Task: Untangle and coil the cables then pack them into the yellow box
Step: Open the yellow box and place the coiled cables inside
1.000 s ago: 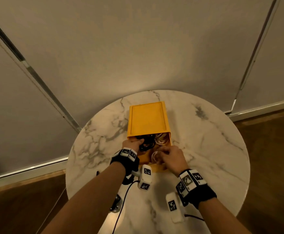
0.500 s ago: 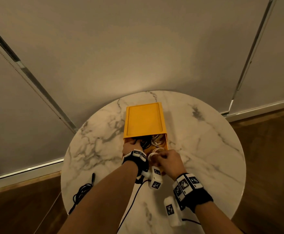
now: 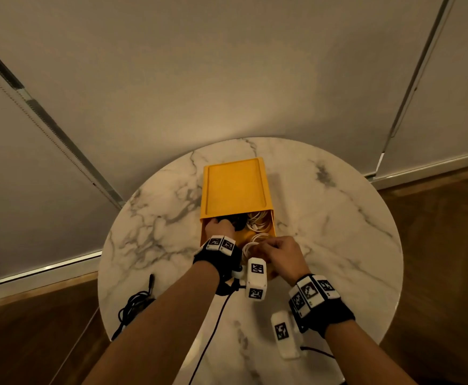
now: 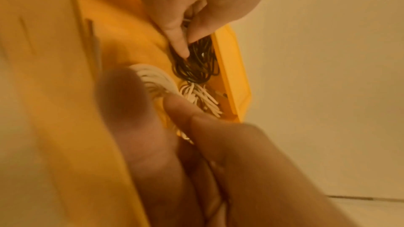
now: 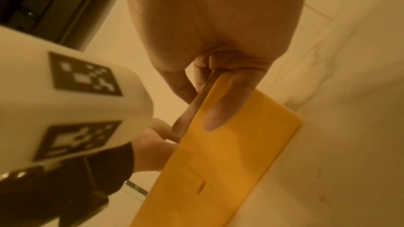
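Sitting on the marble table, your yellow box has its lid half over it, your left hand pinches the black coil inside, your right hand grips a white cable at the box's near wall, and 1 loose black cable lies by your left forearm.

**Count of things on view**

One yellow box is seen at frame centre, on one round marble table. Two white cable coils and one black coil are counted inside it. One black cable bundle is seen lower left. Two hands are counted.
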Motion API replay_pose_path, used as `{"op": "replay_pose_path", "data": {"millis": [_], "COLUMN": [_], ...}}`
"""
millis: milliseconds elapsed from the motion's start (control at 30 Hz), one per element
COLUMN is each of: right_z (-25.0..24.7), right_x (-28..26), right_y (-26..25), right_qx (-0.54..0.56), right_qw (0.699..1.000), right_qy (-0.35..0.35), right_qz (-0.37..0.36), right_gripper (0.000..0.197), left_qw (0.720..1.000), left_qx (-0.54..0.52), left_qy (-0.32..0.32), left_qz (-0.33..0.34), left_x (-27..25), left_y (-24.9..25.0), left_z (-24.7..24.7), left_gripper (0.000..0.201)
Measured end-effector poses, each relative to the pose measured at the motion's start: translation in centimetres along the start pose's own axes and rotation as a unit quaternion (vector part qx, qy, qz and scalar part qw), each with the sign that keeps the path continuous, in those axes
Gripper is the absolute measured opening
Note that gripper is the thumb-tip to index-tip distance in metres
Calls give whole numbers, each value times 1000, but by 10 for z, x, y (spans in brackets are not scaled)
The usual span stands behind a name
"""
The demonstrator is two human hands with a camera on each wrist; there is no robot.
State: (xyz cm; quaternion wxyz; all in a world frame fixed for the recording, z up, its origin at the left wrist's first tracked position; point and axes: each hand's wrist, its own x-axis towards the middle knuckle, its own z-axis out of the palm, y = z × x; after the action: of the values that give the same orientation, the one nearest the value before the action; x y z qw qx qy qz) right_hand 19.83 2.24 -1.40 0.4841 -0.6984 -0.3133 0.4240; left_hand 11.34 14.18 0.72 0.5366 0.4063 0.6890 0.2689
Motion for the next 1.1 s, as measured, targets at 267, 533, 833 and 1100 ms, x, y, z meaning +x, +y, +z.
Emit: {"op": "replay_pose_path", "data": {"millis": [267,533,833,1100], "right_z": [1,2,-6,-31], "right_x": [-2,-2,-24,-76], "right_y": [1,2,-2,33], "right_qx": [28,57,236,253], "right_qw": [999,998,972,966], "right_qy": [-9,-14,-14,2], "right_qz": [14,1,8,47], "right_gripper": [20,22,23,25], "left_qw": [998,989,972,996], "left_qx": [57,-118,-125,-16], "left_qy": [-19,-83,-183,-39], "left_qz": [-8,-29,81,74], "left_x": [25,12,-45,-30], "left_y": [-5,-5,-10,-77], "left_z": [-4,-15,-109,-251], "left_gripper": [12,7,23,21]}}
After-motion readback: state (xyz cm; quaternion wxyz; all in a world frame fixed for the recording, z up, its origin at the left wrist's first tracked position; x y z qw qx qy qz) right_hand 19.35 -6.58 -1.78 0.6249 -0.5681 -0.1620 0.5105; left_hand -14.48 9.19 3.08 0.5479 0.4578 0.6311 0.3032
